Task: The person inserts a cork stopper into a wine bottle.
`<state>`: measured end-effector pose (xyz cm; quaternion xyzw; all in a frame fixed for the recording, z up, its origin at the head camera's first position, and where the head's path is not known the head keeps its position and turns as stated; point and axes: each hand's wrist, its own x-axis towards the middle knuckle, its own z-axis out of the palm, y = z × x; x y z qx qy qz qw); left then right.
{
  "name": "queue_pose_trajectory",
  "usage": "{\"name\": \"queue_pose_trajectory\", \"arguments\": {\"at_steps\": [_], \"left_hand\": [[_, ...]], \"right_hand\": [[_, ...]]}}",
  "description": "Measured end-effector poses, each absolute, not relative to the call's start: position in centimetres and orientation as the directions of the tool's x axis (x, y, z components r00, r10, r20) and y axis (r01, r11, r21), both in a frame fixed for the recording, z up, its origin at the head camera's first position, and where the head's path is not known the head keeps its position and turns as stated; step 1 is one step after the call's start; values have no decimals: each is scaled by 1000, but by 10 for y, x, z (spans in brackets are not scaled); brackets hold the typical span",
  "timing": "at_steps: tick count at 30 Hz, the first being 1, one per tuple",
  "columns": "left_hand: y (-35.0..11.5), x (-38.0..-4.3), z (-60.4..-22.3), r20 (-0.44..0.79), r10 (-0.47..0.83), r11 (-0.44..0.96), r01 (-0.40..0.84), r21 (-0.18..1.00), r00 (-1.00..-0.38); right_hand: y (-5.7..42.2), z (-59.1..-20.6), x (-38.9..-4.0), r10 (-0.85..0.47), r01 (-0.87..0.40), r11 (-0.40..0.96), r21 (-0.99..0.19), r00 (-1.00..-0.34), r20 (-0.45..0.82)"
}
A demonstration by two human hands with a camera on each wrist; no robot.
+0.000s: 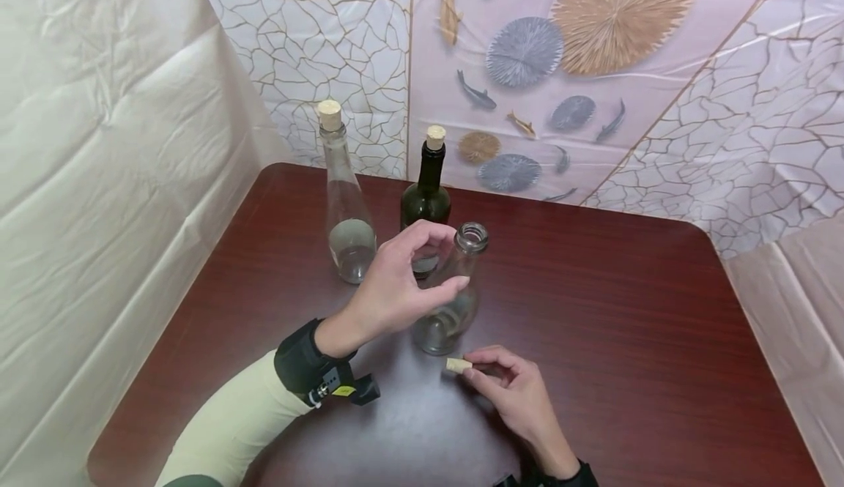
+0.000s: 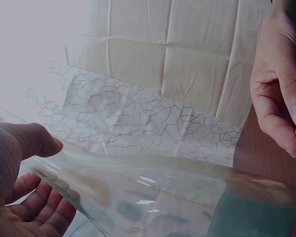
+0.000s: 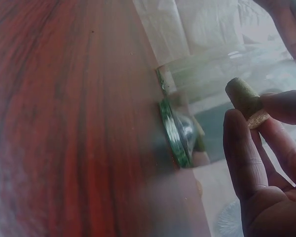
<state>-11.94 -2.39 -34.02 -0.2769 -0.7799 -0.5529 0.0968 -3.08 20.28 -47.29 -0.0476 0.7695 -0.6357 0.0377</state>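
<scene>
My left hand [image 1: 395, 282] has its thumb and fingers curled around the upper part of a clear glass bottle [image 1: 471, 304]. The mouth of this bottle is uncorked, and it leans a little to the right in the head view. In the left wrist view the thumb lies on one side of the narrow neck, the fingers on the other. Low and to the right of the bottle, my right hand [image 1: 521, 395] pinches a small cork [image 3: 242, 96] between thumb and fingertip. The cork is apart from the bottle. Whether the bottle's base touches the table cannot be told.
Behind my left hand stands a dark green bottle [image 1: 428, 200] with a cork [image 1: 435, 137] in its mouth. Farther left is a tall clear bottle [image 1: 346, 194], also topped by a cork [image 1: 330, 115]. Patterned sheeting [image 1: 316, 47] rises behind the dark red table [image 1: 626, 311].
</scene>
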Motion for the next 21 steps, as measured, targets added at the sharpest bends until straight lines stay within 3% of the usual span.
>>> {"name": "queue_pose_trajectory", "arguments": {"at_steps": [15,21], "left_hand": [[-48,-106,-344,486,302,185,550,814,-820],[-50,-107,-345,503,303,202,570,796,-809]], "right_hand": [[203,-471,-31,-124,-4,221,-975,-992,-24],[205,-461,-35,-150,-115,276,-954,-986,76]]}}
